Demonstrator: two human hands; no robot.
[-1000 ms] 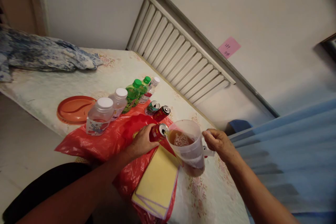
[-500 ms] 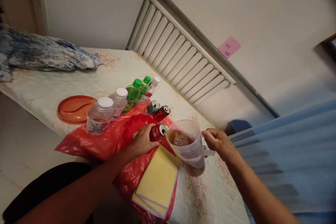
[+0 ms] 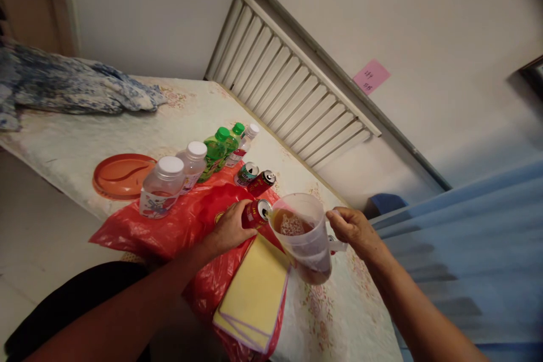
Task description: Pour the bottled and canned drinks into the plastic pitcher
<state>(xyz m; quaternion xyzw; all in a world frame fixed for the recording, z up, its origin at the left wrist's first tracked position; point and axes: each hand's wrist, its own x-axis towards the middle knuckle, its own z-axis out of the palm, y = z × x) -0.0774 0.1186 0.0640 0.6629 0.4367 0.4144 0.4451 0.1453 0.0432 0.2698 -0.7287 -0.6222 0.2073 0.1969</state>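
Note:
My left hand (image 3: 232,227) is wrapped round a red drink can (image 3: 253,215), its open top facing the spout of a clear plastic pitcher (image 3: 307,249). The pitcher leans toward the can, and brown liquid with foam bubbles shows inside it. A little liquid shows between spout and can opening. My right hand (image 3: 350,226) is closed on the pitcher's handle at the right. Below the can and pitcher lie folded yellow cloths (image 3: 254,294) on a red plastic bag (image 3: 165,246). Past my left hand sits a red scalloped dish (image 3: 214,203), partly hidden.
A green can (image 3: 246,174) and a dark red can (image 3: 262,182) stand behind. Clear white-capped bottles (image 3: 161,189) and green bottles (image 3: 214,153) line the left, near an orange lid (image 3: 123,175). A blue-white cloth (image 3: 85,87) lies farther back; a radiator (image 3: 288,79) borders the table.
Almost nothing differs. Both hands, the red can and the tilted pitcher keep the same positions.

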